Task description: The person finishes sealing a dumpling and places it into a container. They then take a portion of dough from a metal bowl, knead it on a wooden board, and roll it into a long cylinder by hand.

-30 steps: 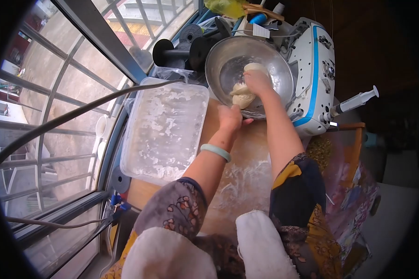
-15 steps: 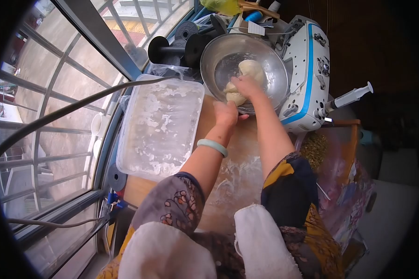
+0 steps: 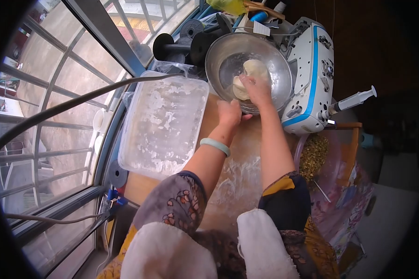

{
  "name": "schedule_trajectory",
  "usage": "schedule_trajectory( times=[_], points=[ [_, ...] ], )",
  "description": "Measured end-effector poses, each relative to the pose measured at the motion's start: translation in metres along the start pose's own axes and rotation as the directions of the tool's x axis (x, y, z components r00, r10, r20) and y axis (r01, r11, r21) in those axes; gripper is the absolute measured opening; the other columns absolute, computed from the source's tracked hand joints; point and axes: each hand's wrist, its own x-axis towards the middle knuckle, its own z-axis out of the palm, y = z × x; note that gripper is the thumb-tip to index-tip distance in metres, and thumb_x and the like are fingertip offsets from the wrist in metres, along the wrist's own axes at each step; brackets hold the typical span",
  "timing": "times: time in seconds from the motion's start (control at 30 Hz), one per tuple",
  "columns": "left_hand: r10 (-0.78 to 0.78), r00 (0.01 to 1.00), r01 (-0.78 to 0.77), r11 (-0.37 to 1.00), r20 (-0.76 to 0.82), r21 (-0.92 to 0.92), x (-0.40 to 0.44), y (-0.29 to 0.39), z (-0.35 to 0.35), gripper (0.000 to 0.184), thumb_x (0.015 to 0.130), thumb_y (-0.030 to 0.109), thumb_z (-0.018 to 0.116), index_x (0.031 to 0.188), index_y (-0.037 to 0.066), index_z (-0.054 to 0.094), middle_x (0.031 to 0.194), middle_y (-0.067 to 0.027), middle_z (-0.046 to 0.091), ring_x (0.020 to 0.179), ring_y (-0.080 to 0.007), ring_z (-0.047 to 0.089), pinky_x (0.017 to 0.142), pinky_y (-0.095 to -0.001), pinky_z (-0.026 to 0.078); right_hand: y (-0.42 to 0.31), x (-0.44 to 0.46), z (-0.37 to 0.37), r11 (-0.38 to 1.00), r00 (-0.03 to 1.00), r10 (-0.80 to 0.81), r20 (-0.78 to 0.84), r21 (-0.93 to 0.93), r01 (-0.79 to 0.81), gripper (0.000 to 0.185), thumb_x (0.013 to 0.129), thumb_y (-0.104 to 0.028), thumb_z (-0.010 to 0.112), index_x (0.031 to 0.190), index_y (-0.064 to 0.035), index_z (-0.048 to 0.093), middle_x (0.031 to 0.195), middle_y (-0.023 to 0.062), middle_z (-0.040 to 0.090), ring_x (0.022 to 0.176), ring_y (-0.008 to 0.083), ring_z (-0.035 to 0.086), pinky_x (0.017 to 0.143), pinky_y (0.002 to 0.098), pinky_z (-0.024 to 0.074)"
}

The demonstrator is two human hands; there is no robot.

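A pale lump of dough (image 3: 256,69) lies in a wide metal bowl (image 3: 215,65), with a folded part toward the bowl's near side. My right hand (image 3: 258,90) reaches into the bowl, its fingers closed on that folded part. At the near edge, my left hand (image 3: 230,113) grips the bowl's rim, fingers curled and partly hidden. A pale green bangle (image 3: 215,145) circles the left wrist.
Left of the bowl sits a flour-dusted translucent plastic tray (image 3: 165,125). A white sewing machine (image 3: 307,79) stands close on the right, black spools (image 3: 184,48) behind. Flour marks the wooden table (image 3: 235,181). Chopped greenish filling (image 3: 313,158) lies in a container at right.
The left hand has come away from the dough to the bowl's near rim. The right hand has shifted slightly, still on the dough. The whole view has moved a little.
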Motion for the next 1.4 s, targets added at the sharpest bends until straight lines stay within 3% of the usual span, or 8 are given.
schedule_trajectory(
  times=[0.27, 0.43, 0.57, 0.8, 0.9, 1.0, 1.13, 1.4],
  points=[
    [-0.002, 0.998, 0.002, 1.000, 0.058, 0.006, 0.011, -0.007, -0.004, 0.035, 0.093, 0.005, 0.048, 0.121, -0.015, 0.048, 0.111, -0.0243, 0.062, 0.085, -0.0303, 0.070, 0.057, -0.0325, 0.064, 0.012, 0.003, 0.017, 0.959, 0.998, 0.056, -0.008, 0.278, -0.052, 0.061, 0.075, -0.037, 0.082, 0.110, 0.0032, 0.053, 0.106, 0.0218, 0.066, 0.098, 0.0322, 0.065, 0.087, 0.0379, 0.0507],
    [-0.003, 0.997, 0.008, 0.998, 0.077, -0.063, 0.004, -0.010, -0.005, 0.038, 0.095, 0.010, 0.051, 0.123, -0.016, 0.047, 0.112, -0.0229, 0.063, 0.086, -0.0309, 0.070, 0.063, -0.0354, 0.064, -0.053, -0.050, -0.046, 0.621, 0.987, 0.153, -0.046, 0.782, -0.060, 0.054, 0.086, -0.022, 0.078, 0.119, 0.0028, 0.044, 0.105, 0.0151, 0.066, 0.087, 0.0166, 0.065, 0.084, 0.0267, 0.0513],
    [0.044, 0.995, -0.046, 0.999, 0.088, 0.018, -0.007, -0.014, -0.011, 0.044, 0.098, 0.017, 0.055, 0.128, -0.008, 0.035, 0.123, -0.0235, 0.052, 0.095, -0.0311, 0.066, 0.073, -0.0383, 0.062, -0.042, -0.136, -0.061, 0.630, 0.994, 0.060, -0.094, 0.776, 0.035, 0.049, 0.091, -0.017, 0.073, 0.120, 0.0036, 0.039, 0.108, 0.0178, 0.067, 0.095, 0.0158, 0.065, 0.083, 0.0276, 0.0530],
    [-0.276, 0.907, 0.333, 0.933, 0.319, -0.137, -0.091, -0.047, -0.065, 0.051, 0.103, 0.031, 0.048, 0.140, -0.002, 0.036, 0.134, -0.0199, 0.047, 0.119, -0.0298, 0.054, 0.100, -0.0428, 0.047, -0.013, -0.276, -0.085, 0.701, 0.964, 0.218, 0.152, 0.663, -0.263, 0.046, 0.090, -0.013, 0.073, 0.126, 0.0037, 0.050, 0.112, 0.0178, 0.067, 0.099, 0.0211, 0.066, 0.088, 0.0303, 0.0527],
    [-0.194, 0.964, 0.209, 0.976, 0.179, -0.068, -0.137, -0.060, -0.090, 0.050, 0.104, 0.035, 0.047, 0.138, 0.000, 0.041, 0.134, -0.0186, 0.049, 0.121, -0.0280, 0.053, 0.102, -0.0407, 0.046, -0.013, -0.313, -0.085, 0.917, 0.993, 0.094, 0.072, 0.383, -0.115, 0.041, 0.086, -0.004, 0.073, 0.123, 0.0003, 0.054, 0.118, 0.0149, 0.063, 0.106, 0.0226, 0.064, 0.092, 0.0332, 0.0518],
    [-0.138, 0.974, 0.150, 0.987, 0.177, -0.054, -0.170, -0.079, -0.109, 0.048, 0.104, 0.033, 0.049, 0.138, -0.001, 0.042, 0.134, -0.0179, 0.050, 0.122, -0.0271, 0.052, 0.103, -0.0379, 0.045, -0.021, -0.332, -0.086, 0.849, 0.850, -0.526, -0.037, 0.042, 0.527, 0.053, 0.079, 0.001, 0.076, 0.128, -0.0034, 0.054, 0.123, 0.0176, 0.061, 0.110, 0.0309, 0.064, 0.093, 0.0396, 0.0528],
    [0.169, 0.939, -0.259, 0.921, 0.298, 0.292, -0.178, -0.100, -0.137, 0.044, 0.102, 0.024, 0.053, 0.135, -0.005, 0.046, 0.137, -0.0224, 0.049, 0.128, -0.0309, 0.049, 0.108, -0.0409, 0.039, -0.012, -0.366, -0.073, 0.874, 0.826, -0.456, 0.331, -0.007, 0.486, 0.036, 0.079, -0.012, 0.073, 0.114, -0.0069, 0.065, 0.131, 0.0179, 0.055, 0.126, 0.0374, 0.052, 0.108, 0.0503, 0.0378],
    [0.372, 0.668, -0.744, 0.296, 0.645, 0.599, -0.171, -0.093, -0.183, 0.037, 0.095, 0.010, 0.057, 0.131, -0.001, 0.051, 0.138, -0.0238, 0.049, 0.124, -0.0425, 0.051, 0.103, -0.0429, 0.045, -0.047, -0.283, -0.095, 0.937, 0.975, -0.202, 0.091, 0.307, 0.165, 0.021, 0.092, -0.004, 0.057, 0.110, 0.0014, 0.067, 0.114, 0.0164, 0.065, 0.105, 0.0259, 0.063, 0.094, 0.0363, 0.0483]
  ],
)
